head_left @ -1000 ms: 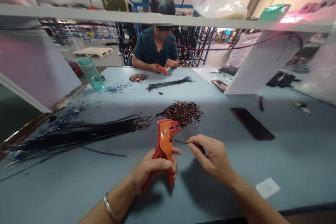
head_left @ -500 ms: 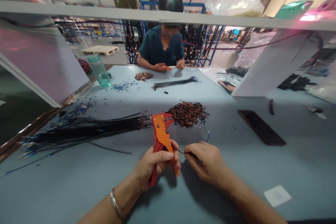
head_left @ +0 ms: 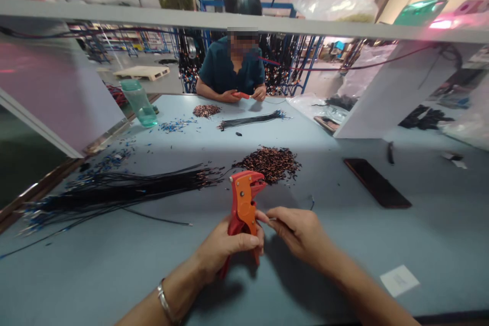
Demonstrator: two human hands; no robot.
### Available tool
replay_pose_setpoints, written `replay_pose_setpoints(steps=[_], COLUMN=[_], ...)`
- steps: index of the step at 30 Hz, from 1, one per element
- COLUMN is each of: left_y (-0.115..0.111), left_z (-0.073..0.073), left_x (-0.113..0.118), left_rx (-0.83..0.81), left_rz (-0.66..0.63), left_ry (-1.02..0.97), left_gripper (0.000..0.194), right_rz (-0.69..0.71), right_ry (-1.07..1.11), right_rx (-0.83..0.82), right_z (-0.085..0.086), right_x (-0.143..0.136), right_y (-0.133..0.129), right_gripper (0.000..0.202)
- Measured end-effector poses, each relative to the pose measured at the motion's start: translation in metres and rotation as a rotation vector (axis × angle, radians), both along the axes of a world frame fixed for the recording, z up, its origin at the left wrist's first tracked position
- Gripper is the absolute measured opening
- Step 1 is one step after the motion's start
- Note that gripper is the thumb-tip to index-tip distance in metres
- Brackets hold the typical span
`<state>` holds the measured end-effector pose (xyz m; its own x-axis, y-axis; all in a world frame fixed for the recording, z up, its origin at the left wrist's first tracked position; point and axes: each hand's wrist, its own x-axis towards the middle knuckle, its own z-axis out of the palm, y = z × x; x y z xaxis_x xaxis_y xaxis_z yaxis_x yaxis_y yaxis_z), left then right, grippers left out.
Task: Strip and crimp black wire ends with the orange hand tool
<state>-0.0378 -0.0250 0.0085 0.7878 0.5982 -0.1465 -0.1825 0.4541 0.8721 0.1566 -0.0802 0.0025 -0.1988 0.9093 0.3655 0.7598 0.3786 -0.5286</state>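
My left hand (head_left: 239, 242) is wrapped round the handles of a red and orange wire stripper (head_left: 246, 198), its jaws pointing up and right. Close by, my right hand (head_left: 300, 229) pinches a thin black wire (head_left: 312, 202); one end shows beyond the knuckles, and the rest is mostly hidden by the fingers. The fingertips of both hands nearly meet. Behind the tool lies a heap of short copper-and-black wire scraps (head_left: 272, 164). A long bundle of black wires (head_left: 126, 187) with blue ends stretches to the left, and one loose wire (head_left: 158, 217) lies in front of it.
A dark phone (head_left: 376, 183) and a white paper square (head_left: 399, 280) lie on the right. Across the table sits a co-worker (head_left: 231, 71) holding a red tool, near a smaller wire bundle (head_left: 250, 120). A green bottle (head_left: 139, 104) stands back left. Overhead runs a shelf (head_left: 214, 18).
The wire stripper in my left hand has shifted slightly right and down and stands more upright. My right fingertips have come closer to my left fingers. The whole view has drifted a little.
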Motion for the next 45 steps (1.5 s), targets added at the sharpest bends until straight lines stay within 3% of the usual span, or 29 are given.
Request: replay_pose_setpoints(steps=[6, 12, 16, 24, 32, 39, 42, 45], left_y=[0.003, 0.005, 0.007, 0.009, 0.009, 0.009, 0.007, 0.005], left_z=[0.004, 0.007, 0.003, -0.011, -0.011, -0.01, -0.003, 0.006], left_x=[-0.005, -0.011, -0.009, -0.008, -0.008, -0.009, -0.011, -0.013], left_rx=[0.249, 0.759, 1.02, 1.343, 1.298, 1.368, 1.21, 0.867], left_rz=[0.052, 0.179, 0.312, 0.228, 0.331, 0.317, 0.28, 0.127], left_ry=[0.074, 0.31, 0.375, 0.493, 0.424, 0.439, 0.388, 0.313], left_gripper=[0.05, 0.03, 0.03, 0.039, 0.045, 0.048, 0.051, 0.035], right_rz=[-0.126, -0.208, -0.281, -0.206, -0.124, -0.152, -0.17, -0.213], right_ry=[0.134, 0.382, 0.595, 0.741, 0.75, 0.749, 0.713, 0.643], right_rx=[-0.006, -0.042, -0.098, -0.168, -0.162, -0.121, -0.065, 0.02], right_z=[0.012, 0.023, 0.025, 0.021, 0.022, 0.021, 0.02, 0.021], right_x=[0.008, 0.011, 0.011, 0.011, 0.011, 0.011, 0.012, 0.013], right_y=[0.001, -0.003, -0.003, -0.002, -0.005, -0.005, -0.005, -0.007], right_gripper=[0.018, 0.018, 0.02, 0.02, 0.017, 0.011, 0.01, 0.009])
